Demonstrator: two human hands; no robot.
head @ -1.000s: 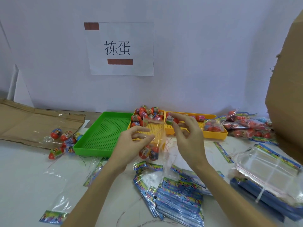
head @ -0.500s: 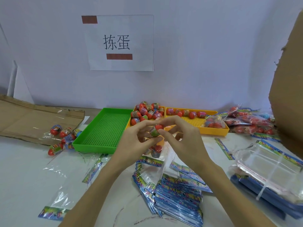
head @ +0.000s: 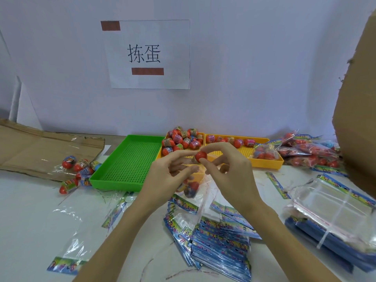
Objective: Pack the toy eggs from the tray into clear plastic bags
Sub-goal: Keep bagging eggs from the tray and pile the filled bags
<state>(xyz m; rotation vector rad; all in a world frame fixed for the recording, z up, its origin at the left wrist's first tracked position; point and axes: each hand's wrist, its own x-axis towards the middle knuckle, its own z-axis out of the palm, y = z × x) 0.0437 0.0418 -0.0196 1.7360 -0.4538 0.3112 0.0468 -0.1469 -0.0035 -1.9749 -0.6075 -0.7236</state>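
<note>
My right hand pinches a red toy egg between thumb and fingers, just above the mouth of a clear plastic bag. My left hand pinches the bag's top edge on the left; a couple of eggs hang in the bag below. Behind my hands, two yellow trays hold more wrapped eggs, piled mostly in the left one.
A green tray lies left of the yellow ones. Loose eggs sit by flat cardboard at left. Filled bags pile at right beside a cardboard box. Stacks of flat bags cover the near table.
My right hand brought an egg back from the tray to the bag's mouth beside my left hand. The egg has since turned so its red end faces me.
</note>
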